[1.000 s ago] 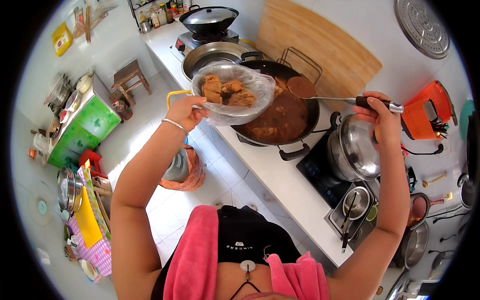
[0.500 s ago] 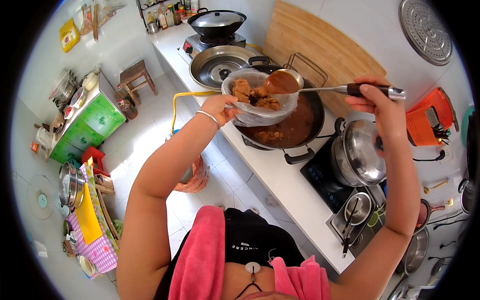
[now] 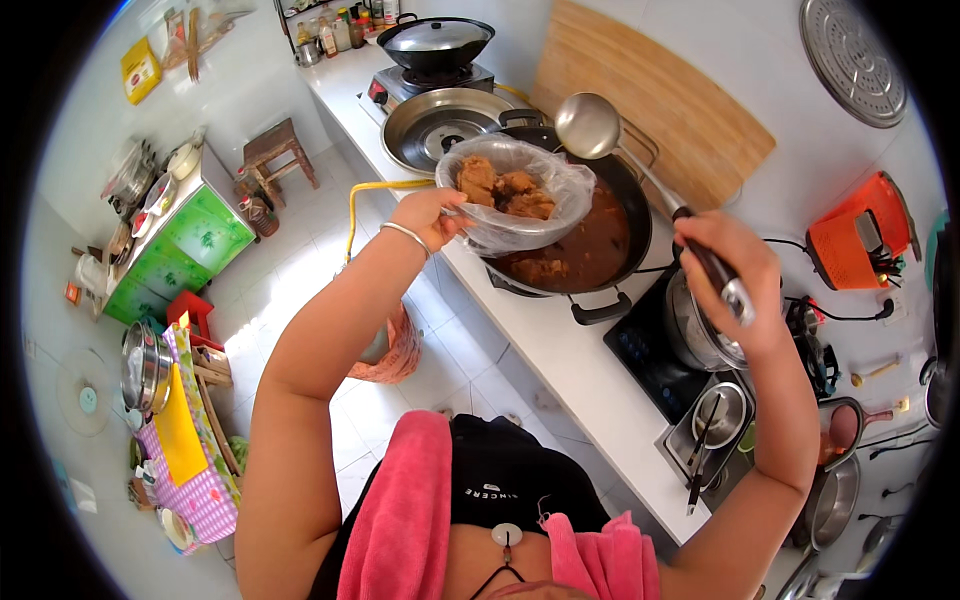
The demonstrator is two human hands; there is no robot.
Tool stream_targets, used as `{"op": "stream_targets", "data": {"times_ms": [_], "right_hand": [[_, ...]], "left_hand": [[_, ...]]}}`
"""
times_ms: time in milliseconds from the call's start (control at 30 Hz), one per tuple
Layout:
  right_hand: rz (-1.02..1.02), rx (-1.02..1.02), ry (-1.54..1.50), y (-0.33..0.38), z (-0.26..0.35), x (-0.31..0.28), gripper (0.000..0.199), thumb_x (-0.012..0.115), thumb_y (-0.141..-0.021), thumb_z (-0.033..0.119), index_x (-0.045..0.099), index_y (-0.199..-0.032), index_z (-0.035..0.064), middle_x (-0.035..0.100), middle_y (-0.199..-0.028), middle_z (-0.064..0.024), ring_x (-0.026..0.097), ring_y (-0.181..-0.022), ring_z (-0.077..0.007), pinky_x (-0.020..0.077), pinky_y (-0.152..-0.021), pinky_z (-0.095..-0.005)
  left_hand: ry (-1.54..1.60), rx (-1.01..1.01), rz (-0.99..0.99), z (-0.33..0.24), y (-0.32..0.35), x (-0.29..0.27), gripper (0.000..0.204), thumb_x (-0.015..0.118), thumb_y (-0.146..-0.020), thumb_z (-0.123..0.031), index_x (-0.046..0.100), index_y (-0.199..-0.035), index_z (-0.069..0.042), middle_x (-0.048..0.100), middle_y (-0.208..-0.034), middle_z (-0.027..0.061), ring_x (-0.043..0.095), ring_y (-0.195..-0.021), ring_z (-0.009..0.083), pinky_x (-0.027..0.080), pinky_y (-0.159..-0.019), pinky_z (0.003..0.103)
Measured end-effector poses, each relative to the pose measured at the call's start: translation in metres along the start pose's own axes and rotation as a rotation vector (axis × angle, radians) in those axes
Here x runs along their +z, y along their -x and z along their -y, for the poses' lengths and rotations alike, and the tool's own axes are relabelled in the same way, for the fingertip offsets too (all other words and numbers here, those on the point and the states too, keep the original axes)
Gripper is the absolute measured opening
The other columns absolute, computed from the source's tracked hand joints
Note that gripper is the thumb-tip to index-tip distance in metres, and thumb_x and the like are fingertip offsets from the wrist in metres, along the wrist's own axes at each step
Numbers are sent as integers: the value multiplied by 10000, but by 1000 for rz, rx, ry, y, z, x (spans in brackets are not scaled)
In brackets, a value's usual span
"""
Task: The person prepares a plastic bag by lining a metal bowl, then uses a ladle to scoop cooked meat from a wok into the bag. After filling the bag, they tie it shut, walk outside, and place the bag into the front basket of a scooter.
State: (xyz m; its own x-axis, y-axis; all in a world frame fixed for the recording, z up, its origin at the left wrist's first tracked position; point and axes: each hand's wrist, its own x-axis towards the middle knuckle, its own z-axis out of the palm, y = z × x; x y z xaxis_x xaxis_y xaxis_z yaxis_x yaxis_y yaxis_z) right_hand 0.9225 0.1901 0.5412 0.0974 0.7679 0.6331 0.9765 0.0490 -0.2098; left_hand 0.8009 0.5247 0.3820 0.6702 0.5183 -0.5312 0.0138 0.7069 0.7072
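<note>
Left hand (image 3: 432,215), just above centre of frame, pinches the near rim of a bag-lined bowl (image 3: 515,195) and holds it over the near edge of the big dark wok (image 3: 590,235). Right hand (image 3: 725,265), right of centre, is clenched round the dark handle of a steel ladle (image 3: 590,125); the ladle's cup is raised above the wok's far rim, tipped up, and looks empty.

Step in hand, as I judge it: dishing stew from wok into the bowl, ladle between scoops. A next scoop would call for dipping the cup into the brown sauce while the bowl is kept level and close over the wok, so drips fall back in.

Bowl: clear thin plastic liner, crinkled, folded over the rim. Inside, several chunky brown pieces, heaped toward the left. Cannot tell how much sauce lies under them.

Outward:
- Wok sits on the white counter (image 3: 560,350), upper centre; dark brown gravy, a few lumps showing at the near side.
- Behind it, a large metal lid (image 3: 440,125) lying flat, and a second covered wok (image 3: 435,45) on a burner at top centre.
- Wooden board (image 3: 680,110) leans on the wall, upper right.
- Steel pot (image 3: 700,330) on a dark cooktop under the right wrist.
- Orange appliance (image 3: 860,235) at right edge.
- Pink towel (image 3: 400,520) over the person's shoulders, bottom centre.
</note>
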Motion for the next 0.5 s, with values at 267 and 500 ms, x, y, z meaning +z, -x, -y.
{"op": "stream_targets", "data": {"times_ms": [267,500], "right_hand": [[108,168,-24,53,-89,43,231,648,-734,22,617,-963,22,620,-844,-133,612,-759,-281,483,-700,-335],[75,330,-122,82,-125,84,213,638,-772,30,621,-984,14,644,-862,-109,632,-784,-217,494,-708,-301]], "left_hand": [[-2,70,-65,-18,6,-12,326,615,-781,-7,471,-1068,53,506,-1015,227,642,-788,333,397,-380,179],[-43,111,-83,-28,13,-19,295,605,-792,-11,490,-1051,70,542,-971,230,641,-741,303,397,-374,184]]}}
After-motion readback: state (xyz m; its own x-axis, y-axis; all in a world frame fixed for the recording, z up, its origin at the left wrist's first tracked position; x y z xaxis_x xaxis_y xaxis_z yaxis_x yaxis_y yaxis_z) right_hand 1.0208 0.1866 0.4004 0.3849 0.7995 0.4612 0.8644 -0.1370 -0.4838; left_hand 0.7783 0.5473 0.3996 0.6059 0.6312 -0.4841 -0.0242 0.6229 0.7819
